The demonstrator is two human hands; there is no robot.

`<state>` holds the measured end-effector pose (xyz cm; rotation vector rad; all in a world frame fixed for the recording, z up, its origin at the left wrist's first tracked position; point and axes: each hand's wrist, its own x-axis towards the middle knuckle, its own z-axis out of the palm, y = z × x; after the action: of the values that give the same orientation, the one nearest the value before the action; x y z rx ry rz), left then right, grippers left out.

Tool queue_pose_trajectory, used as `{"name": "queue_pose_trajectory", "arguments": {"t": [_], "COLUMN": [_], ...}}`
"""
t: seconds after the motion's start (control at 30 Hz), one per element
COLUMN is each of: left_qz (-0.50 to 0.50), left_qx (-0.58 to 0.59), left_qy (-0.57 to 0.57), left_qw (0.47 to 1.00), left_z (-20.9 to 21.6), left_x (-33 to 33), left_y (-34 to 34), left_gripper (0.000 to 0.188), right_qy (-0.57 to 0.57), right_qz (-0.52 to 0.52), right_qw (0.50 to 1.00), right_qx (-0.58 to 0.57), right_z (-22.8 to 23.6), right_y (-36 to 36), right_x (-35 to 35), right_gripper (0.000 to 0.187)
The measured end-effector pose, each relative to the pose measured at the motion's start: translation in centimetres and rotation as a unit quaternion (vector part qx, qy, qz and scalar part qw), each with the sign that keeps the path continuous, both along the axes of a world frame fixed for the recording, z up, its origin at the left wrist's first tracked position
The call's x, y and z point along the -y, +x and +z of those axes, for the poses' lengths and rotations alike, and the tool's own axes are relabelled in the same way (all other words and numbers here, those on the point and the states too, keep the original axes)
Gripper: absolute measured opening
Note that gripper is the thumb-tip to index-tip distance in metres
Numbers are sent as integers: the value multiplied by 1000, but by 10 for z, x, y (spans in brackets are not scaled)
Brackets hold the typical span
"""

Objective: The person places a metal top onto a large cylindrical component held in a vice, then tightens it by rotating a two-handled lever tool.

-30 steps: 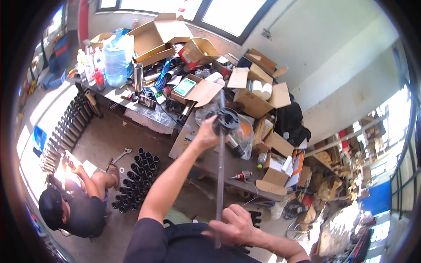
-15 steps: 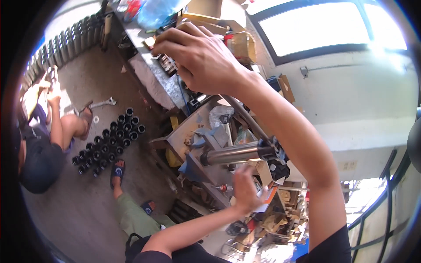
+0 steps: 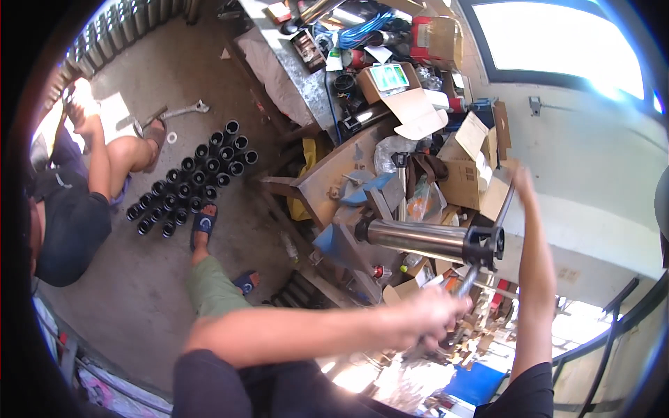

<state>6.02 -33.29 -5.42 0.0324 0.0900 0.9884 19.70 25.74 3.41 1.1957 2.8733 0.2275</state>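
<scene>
Concrete floor fills the left of the tilted head view, and a cluttered workbench runs across the top, heaped with cardboard boxes, blue cable and small parts.

Near the middle a shiny metal tube lies level, its left end clamped in a blue bench vise and its right end capped by a black collar. A long metal bar crosses that collar, slanting from upper right to lower left.

The person's left hand is clenched around the lower end of the bar, just below the collar. The right hand reaches up to the bar's upper end beside the boxes; it appears to touch the bar, but whether the fingers are wrapped around it cannot be told.

On the floor stands a cluster of short black tubes, packed upright in rows. A wrench lies beyond them. Another person in a dark shirt sits at the left edge, one sandalled foot near the wrench. The wearer's own blue-sandalled foot rests just beside the black tubes.
</scene>
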Motion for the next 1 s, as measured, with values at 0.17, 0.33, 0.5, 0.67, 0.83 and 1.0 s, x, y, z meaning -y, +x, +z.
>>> {"name": "queue_pose_trajectory", "arguments": {"t": [0.17, 0.33, 0.5, 0.67, 0.83, 1.0], "left_qz": [60, 149, 130, 334, 336, 444], "left_qx": [-263, -944, -982, -890, -886, -842], "left_qy": [6, 151, 39, 276, 309, 287], "left_qw": [963, 252, -132, -143, -75, -109], "left_z": [18, 75, 25, -16, -12, -28], "left_x": [-3, -14, -66, -78, -120, -142], "left_y": [-61, -14, -8, -143, -121, -122], "left_gripper": [15, 21, 16, 36, 32, 36], "right_qy": [-249, 182, 285, 86, 105, -380], "right_qz": [-86, 257, 36, -98, 148, 69], "right_qw": [963, 949, 948, 973, 969, 921], "right_qx": [-47, 21, -140, -191, -168, -52], "right_z": [-83, -91, -90, -32, -9, 7], "right_y": [56, 80, 137, 194, 244, 220], "right_x": [32, 15, 83, 383, 369, 328], "right_gripper": [40, 31, 34, 52, 69, 50]}}
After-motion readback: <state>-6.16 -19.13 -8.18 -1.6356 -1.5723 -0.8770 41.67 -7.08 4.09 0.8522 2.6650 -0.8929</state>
